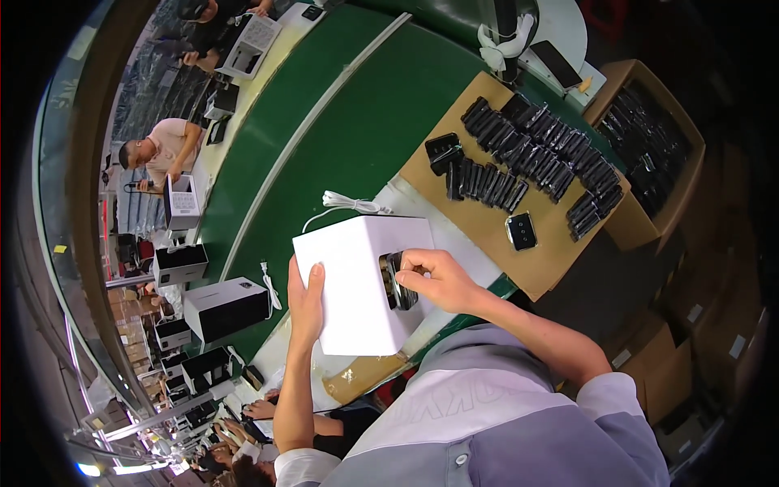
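A white box-shaped appliance housing [353,292] stands in front of me at the bench edge, tilted a little. My left hand [307,304] grips its left side, thumb on the white face and fingers behind the edge. On the right side is a rectangular opening, where a small black part [401,292] sits partly inside. My right hand [434,280] is closed on that black part in a pinch; fingertips hide some of it. A white cord with a plug [353,203] lies coiled behind the housing.
Right of me, a cardboard sheet [535,272] carries rows of plastic-wrapped black parts [527,146] and one loose black panel [521,231]. Beyond stands an open carton [645,162] of wrapped parts. A green conveyor [324,154] carries more housings [227,308] at left. Co-workers sit across it.
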Available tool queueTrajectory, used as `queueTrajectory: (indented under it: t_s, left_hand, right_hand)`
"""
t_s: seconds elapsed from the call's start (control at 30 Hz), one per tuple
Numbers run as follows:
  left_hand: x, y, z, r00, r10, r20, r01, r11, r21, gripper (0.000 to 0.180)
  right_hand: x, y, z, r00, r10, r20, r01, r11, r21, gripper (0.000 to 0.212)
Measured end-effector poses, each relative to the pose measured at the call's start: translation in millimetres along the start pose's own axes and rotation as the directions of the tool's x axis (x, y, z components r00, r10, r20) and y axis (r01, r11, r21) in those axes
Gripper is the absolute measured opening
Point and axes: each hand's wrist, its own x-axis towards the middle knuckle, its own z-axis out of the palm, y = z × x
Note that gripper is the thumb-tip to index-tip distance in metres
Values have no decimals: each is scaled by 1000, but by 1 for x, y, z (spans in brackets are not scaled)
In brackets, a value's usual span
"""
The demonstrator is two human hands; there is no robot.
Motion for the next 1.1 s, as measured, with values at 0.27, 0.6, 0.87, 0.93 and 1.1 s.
queueTrajectory:
  t_s: [0.27,0.6,0.87,0.93,1.1]
  left_hand:
    - [0,3,-3,1000,-20,16,19,998,56,46]
    - [2,4,-1,1000,-25,12,25,1000,8,47]
    - [3,-2,-5,998,-24,54,25,1000,-6,54]
    - [4,-4,-6,997,-6,73,6,1000,7,56]
    - [9,-5,-8,993,68,93,-73,996,52,55]
  right_hand:
    - [5,-6,5,1000,23,7,-23,1000,-8,27]
    - [12,-19,3,994,84,71,-83,996,-15,24]
    - [10,-22,0,994,61,90,-52,994,-93,24]
    - [12,-24,0,985,134,112,-126,990,-69,25]
    - [23,-18,-2,963,202,181,-196,979,-49,26]
